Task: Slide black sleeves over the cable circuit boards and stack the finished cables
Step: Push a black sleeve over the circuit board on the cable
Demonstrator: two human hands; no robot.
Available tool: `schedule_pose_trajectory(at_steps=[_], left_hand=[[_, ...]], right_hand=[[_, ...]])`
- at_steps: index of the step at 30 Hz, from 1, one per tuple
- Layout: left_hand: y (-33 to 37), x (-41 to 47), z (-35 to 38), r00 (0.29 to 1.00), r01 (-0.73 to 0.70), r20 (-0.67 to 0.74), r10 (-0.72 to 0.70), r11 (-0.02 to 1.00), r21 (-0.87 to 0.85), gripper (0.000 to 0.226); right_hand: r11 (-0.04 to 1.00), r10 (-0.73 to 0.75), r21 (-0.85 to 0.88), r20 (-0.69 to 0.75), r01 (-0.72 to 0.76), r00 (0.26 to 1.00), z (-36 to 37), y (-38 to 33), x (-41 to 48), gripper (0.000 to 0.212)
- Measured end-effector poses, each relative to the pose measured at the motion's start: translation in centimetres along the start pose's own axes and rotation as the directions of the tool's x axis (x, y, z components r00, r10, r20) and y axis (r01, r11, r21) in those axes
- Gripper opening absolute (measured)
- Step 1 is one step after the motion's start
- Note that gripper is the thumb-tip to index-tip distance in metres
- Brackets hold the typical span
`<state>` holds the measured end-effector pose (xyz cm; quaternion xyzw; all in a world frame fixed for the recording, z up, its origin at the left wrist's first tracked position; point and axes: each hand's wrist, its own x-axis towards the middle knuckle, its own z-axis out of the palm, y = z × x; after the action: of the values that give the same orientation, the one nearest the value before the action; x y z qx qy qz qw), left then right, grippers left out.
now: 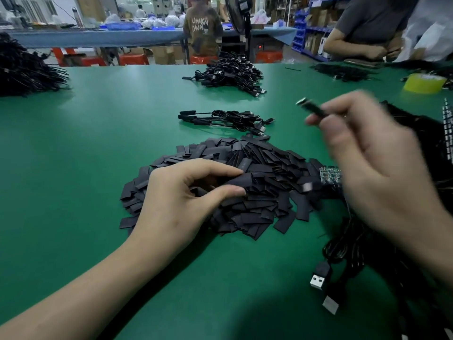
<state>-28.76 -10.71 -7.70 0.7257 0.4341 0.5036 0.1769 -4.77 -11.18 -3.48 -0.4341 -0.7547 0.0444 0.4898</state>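
Note:
A heap of flat black sleeves (pixel 264 173) lies in the middle of the green table (pixel 98 143). My left hand (pixel 181 195) rests on the heap's left side and pinches one black sleeve (pixel 239 183) between thumb and forefinger. My right hand (pixel 367 168), blurred, hovers at the right and grips a cable end (pixel 310 107) that sticks up and left from its fingers. Small green circuit boards (pixel 329 175) peek out at the heap's right edge. A short stack of finished cables (pixel 225 120) lies just behind the heap.
A larger pile of cables (pixel 230 72) sits farther back, and a dark bundle (pixel 22 67) at far left. Loose cables with USB plugs (pixel 320 278) lie at lower right. A yellow tape roll (pixel 424 83) stands at right. A person stands at the table's far right corner.

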Motion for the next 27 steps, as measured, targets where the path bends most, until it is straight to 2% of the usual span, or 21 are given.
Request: schedule_pose_trajectory(at_steps=[2,4,5,7,8,10,12,15,20,27], left_hand=[[0.0,0.1,0.0,1.000,0.003,-0.004,-0.003,1.000,-0.008,0.020],[-0.1,0.1,0.0,1.000,0.002,-0.006,-0.003,1.000,-0.013,0.020],[-0.1,0.1,0.0,1.000,0.003,-0.006,-0.003,1.000,-0.013,0.019],[-0.2,0.1,0.1,1.000,0.006,-0.004,-0.006,1.000,-0.008,0.018],[-0.3,0.1,0.1,1.000,0.008,-0.007,-0.008,1.000,-0.006,0.018],[-0.4,0.2,0.1,1.000,0.011,-0.008,-0.011,1.000,-0.007,0.017],[-0.5,0.2,0.1,1.000,0.013,-0.009,-0.013,1.000,-0.008,0.017],[-0.5,0.1,0.1,1.000,0.012,0.002,-0.012,1.000,0.000,0.018],[-0.5,0.0,0.0,1.000,0.004,0.017,-0.004,1.000,0.013,0.018],[-0.5,0.0,0.2,0.999,0.041,0.035,-0.041,0.999,0.014,0.018]], right_hand=[[0.999,-0.038,-0.029,-0.099,0.036,0.994,-1.5,0.5,0.4,0.019],[0.992,-0.061,-0.117,-0.127,0.046,0.990,-2.8,0.8,0.9,0.021],[0.977,-0.070,-0.207,-0.100,0.048,0.993,-3.1,0.8,1.1,0.025],[0.928,-0.038,-0.367,0.058,0.057,0.998,-2.6,0.5,1.1,0.031],[0.931,0.023,-0.363,0.164,0.039,0.986,-1.8,0.3,1.0,0.033],[0.969,0.162,-0.236,0.364,-0.077,0.917,-0.1,0.0,0.5,0.034],[0.972,0.234,-0.130,0.468,-0.196,0.852,1.2,0.0,-0.1,0.032],[0.956,0.269,-0.036,0.506,-0.291,0.820,2.2,0.1,-0.8,0.032],[0.931,0.301,0.027,0.504,-0.364,0.809,2.7,0.4,-1.2,0.030],[0.932,0.311,0.010,0.498,-0.363,0.809,3.0,0.2,-1.4,0.032]])
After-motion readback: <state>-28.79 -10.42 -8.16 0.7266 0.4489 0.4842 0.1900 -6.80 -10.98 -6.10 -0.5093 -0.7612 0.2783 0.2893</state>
